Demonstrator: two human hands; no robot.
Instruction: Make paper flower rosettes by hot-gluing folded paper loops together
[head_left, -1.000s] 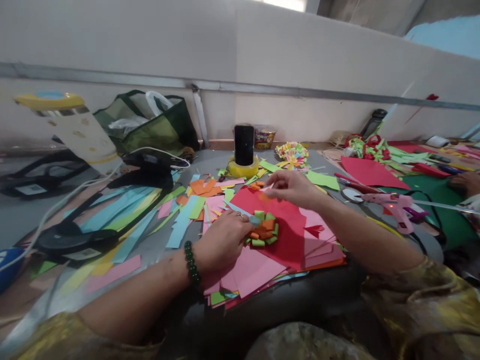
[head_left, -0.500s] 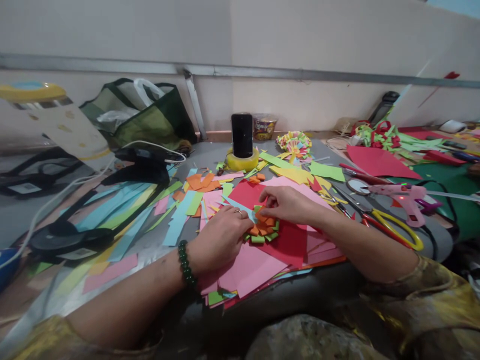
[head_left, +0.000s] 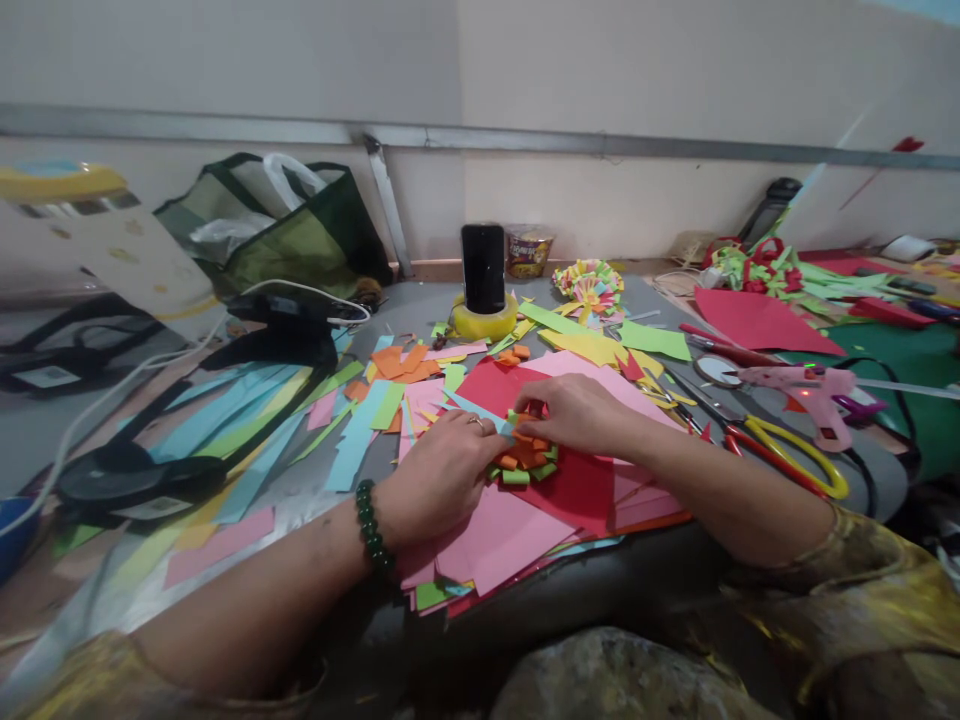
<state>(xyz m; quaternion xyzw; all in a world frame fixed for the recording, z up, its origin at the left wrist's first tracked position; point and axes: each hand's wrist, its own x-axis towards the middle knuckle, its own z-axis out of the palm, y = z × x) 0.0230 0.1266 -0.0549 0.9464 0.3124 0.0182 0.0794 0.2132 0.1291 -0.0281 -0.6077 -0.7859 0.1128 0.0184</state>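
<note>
A round paper flower (head_left: 525, 458) with orange loops inside and green loops around its edge lies on a red paper sheet (head_left: 577, 492). My left hand (head_left: 448, 465), with a ring and a green bead bracelet at the wrist, presses closed fingers on the flower's left side. From the right, my right hand (head_left: 577, 412) bends over the flower and pinches at its orange loops. Its fingertips partly cover the top of the flower. Under the red sheet are pink paper sheets (head_left: 510, 540). A few loose orange pieces (head_left: 514, 355) sit just beyond the hands.
A phone (head_left: 484, 268) stands in a yellow tape roll (head_left: 484, 320). On the right lie scissors (head_left: 795, 455) and a pink glue gun (head_left: 814, 390). Paper strips (head_left: 360, 430), a black headband device (head_left: 127, 480) and a green bag (head_left: 300, 230) occupy the left. A multicoloured paper ball (head_left: 592, 288) sits behind.
My right fingers have shifted slightly and curl lower over the orange loops. My left hand stays in place on the flower.
</note>
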